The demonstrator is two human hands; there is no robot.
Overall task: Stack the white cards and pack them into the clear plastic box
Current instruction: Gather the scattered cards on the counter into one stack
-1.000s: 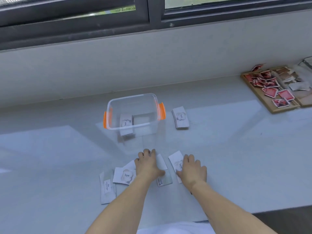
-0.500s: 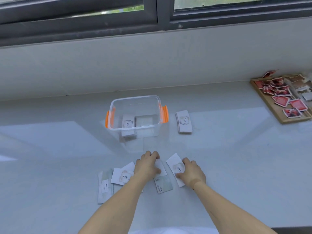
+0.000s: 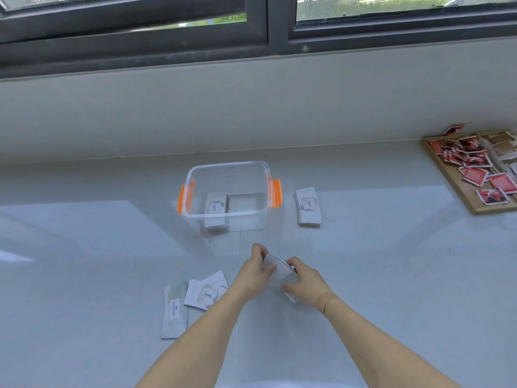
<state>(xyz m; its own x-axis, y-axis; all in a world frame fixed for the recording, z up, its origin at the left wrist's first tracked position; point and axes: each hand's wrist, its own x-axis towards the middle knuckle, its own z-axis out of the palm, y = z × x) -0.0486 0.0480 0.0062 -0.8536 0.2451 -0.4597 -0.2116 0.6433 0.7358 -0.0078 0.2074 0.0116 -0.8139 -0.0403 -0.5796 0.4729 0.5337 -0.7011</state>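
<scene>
A small bunch of white cards (image 3: 275,266) is held between both hands just above the bench (image 3: 377,275), near the middle of the scene. The left hand (image 3: 253,271) is closed on the bunch's left edge, and the fingers of the right hand (image 3: 303,284) are clenched on its right edge. Another card is partly seen under the right hand.

The clear plastic box (image 3: 228,193) with orange latches is set farther back, open, with a stack of cards (image 3: 215,208) seen inside at its left. A second stack (image 3: 307,205) is laid just right of the box. To the near left, loose cards (image 3: 205,291) and a long grey strip (image 3: 174,309) are spread flat. At the far right, a wooden tray (image 3: 458,186) is covered with red packets (image 3: 475,175).
</scene>
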